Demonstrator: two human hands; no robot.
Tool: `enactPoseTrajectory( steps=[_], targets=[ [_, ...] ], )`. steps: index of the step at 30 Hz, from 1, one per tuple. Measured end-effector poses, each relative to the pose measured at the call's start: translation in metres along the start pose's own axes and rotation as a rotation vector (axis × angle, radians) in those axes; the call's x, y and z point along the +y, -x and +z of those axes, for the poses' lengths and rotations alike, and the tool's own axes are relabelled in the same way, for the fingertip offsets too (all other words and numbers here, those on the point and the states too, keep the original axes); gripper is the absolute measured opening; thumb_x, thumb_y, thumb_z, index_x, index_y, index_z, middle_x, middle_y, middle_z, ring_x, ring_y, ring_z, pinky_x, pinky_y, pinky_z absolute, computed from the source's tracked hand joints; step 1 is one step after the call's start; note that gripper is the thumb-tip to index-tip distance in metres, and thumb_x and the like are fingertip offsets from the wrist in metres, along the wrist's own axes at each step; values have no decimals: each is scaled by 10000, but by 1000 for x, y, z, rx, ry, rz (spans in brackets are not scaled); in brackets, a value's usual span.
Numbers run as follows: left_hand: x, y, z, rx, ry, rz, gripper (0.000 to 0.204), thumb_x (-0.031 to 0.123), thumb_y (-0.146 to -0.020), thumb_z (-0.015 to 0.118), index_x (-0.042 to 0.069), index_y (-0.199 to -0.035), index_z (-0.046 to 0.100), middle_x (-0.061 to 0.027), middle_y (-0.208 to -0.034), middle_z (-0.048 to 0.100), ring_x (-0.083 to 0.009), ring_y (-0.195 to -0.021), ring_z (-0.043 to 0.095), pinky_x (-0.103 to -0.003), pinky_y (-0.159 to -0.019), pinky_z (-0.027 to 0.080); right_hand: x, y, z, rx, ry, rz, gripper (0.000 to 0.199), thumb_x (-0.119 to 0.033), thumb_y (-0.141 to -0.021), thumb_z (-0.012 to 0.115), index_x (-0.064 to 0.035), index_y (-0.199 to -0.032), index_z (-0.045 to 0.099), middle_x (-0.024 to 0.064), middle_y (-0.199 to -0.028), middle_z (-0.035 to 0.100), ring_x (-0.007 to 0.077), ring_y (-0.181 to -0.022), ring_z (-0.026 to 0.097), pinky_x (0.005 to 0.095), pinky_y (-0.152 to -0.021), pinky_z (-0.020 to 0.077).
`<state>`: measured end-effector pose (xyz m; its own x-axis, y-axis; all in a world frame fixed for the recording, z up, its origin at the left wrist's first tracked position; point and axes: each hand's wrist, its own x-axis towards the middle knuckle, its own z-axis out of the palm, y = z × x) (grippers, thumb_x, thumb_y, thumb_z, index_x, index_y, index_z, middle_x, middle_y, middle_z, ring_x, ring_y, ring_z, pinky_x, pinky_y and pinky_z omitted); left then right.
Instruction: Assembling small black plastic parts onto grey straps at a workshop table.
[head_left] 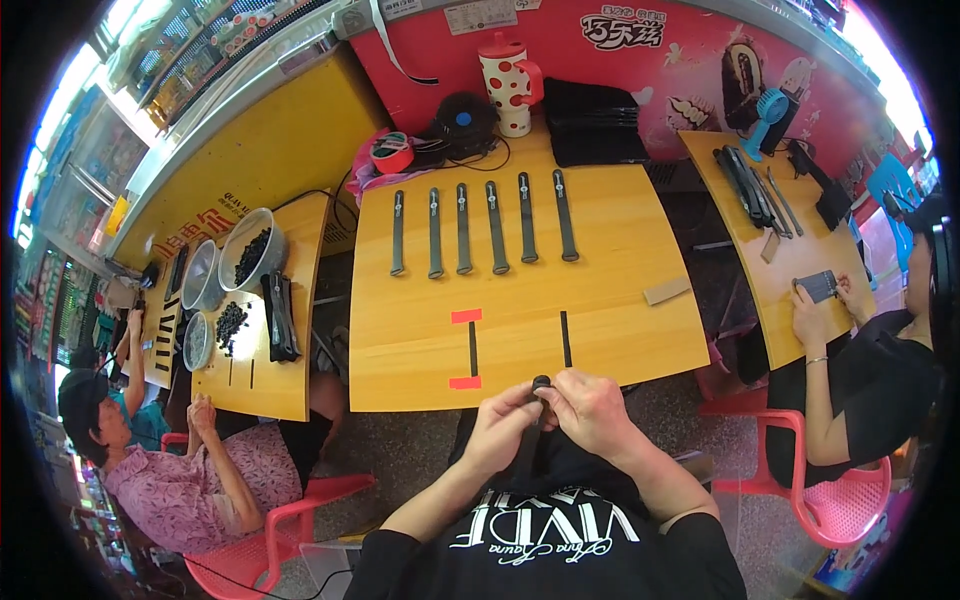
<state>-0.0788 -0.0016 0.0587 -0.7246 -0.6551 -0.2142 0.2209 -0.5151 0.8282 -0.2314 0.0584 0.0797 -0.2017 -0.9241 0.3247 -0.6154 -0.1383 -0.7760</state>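
Note:
Just past the table's front edge, my left hand (502, 424) and my right hand (592, 412) meet in front of my chest. Both pinch a black strap (541, 382) whose rounded end sticks up between the fingertips. The rest of it hangs down and blends with my black shirt. On the wooden table (400, 350), several dark straps (497, 228) with looped lower ends lie in a row. Nearer me is a thin black strip (473, 350) between two red tape pieces (466, 316). Another black strip (566, 340) lies to its right.
A spotted tumbler (507, 90), a black stack (597, 122) and a red tape roll (391, 152) stand along the back. A cardboard piece (666, 292) lies at right. Co-workers sit at side tables, the left one holding plastic bowls (252, 250) of black parts.

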Motion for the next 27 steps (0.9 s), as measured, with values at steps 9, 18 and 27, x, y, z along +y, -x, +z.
enactPoseTrajectory(
  steps=[9,18,27],
  targets=[
    [15,-11,-23,16,54,-195,190,101,-947,542,-48,-967,658,-124,-885,689,-208,-779,683,-336,-740,567,1,6,-1,-83,260,-245,129,-117,-740,685,-84,-776,567,82,-697,546,268,-622,597,376,-522,468],
    [12,-7,-25,43,197,-273,159,65,-905,569,-23,-831,680,-101,-787,680,-180,-697,665,-324,-654,556,-3,7,-5,-107,398,-509,115,-145,-670,602,-81,-755,558,44,-649,493,194,-569,562,320,-464,433],
    [36,-15,-30,325,69,90,221,144,-978,524,-2,-832,605,-58,-712,621,-143,-552,613,-324,-541,560,-26,16,0,23,345,-882,164,-154,-611,642,-81,-704,527,-3,-602,397,124,-497,453,248,-400,297]
  ],
)
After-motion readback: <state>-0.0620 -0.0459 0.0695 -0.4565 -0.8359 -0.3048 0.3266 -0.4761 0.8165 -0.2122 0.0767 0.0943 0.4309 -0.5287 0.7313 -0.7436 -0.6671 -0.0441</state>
